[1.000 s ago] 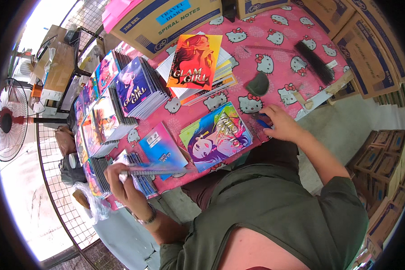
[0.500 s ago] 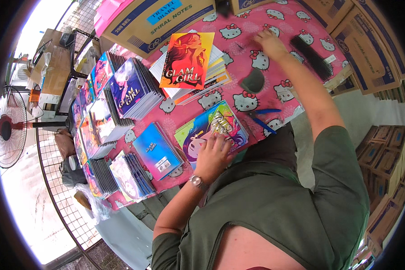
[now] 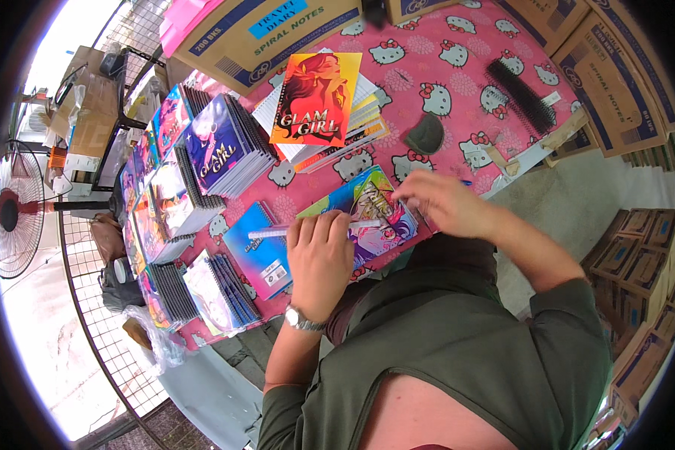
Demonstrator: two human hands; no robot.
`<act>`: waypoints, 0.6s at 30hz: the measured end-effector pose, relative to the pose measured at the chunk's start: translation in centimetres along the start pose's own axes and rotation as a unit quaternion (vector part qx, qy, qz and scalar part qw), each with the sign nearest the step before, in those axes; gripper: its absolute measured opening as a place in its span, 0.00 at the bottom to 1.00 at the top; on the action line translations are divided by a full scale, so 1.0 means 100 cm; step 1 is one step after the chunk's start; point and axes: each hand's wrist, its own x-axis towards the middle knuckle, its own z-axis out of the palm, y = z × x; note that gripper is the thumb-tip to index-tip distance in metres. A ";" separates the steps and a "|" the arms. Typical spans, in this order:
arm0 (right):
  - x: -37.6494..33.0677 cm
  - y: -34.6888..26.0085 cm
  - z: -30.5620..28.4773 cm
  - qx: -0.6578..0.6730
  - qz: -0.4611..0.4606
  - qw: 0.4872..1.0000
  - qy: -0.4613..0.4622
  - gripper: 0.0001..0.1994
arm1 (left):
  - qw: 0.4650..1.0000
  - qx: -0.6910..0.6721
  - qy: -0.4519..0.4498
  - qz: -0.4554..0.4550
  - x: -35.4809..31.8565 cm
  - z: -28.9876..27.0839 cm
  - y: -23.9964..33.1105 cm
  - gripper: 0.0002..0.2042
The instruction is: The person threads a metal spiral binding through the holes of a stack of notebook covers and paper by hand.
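Note:
My left hand (image 3: 319, 244), with a watch at the wrist, is closed around an unbound-looking notebook (image 3: 268, 233) tilted up so that its thin pale edge shows. Beneath it lie colourful illustrated notebook covers (image 3: 354, 196) and a blue-and-pink spiral notebook (image 3: 249, 241). Beyond the right end of the held notebook, my right hand (image 3: 444, 202) has its fingertips pinched together. Whatever is between them is too small to make out. A blue handle tip of the pliers (image 3: 466, 183) shows past my right hand, which hides the rest.
A red-and-yellow notebook (image 3: 315, 101) tops loose sheets. Stacked spiral notebooks (image 3: 219, 146) fill the table's left side. A dark grey rounded piece (image 3: 425, 135) and a bundle of black binding coils (image 3: 521, 97) lie on the pink cloth. Cardboard boxes (image 3: 611, 82) stand around the table.
My right hand has come back from the far part of the cloth to beside the notebooks. My left hand has lifted a notebook onto its edge from the pile.

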 end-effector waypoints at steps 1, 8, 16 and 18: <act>-0.004 -0.003 0.013 0.010 -0.021 0.999 0.030 0.16 | 1.000 0.006 0.013 -0.005 -0.001 0.006 0.000 0.14; -0.003 -0.026 0.015 -0.077 -0.040 0.995 0.055 0.17 | 0.999 -0.011 0.046 -0.007 -0.009 0.014 -0.002 0.11; -0.007 -0.032 0.020 -0.001 -0.039 0.998 0.053 0.21 | 0.998 -0.012 0.068 -0.003 -0.015 0.015 0.001 0.12; -0.009 -0.034 0.023 0.023 -0.022 0.999 0.039 0.22 | 0.997 -0.008 0.071 0.001 -0.015 0.016 0.002 0.12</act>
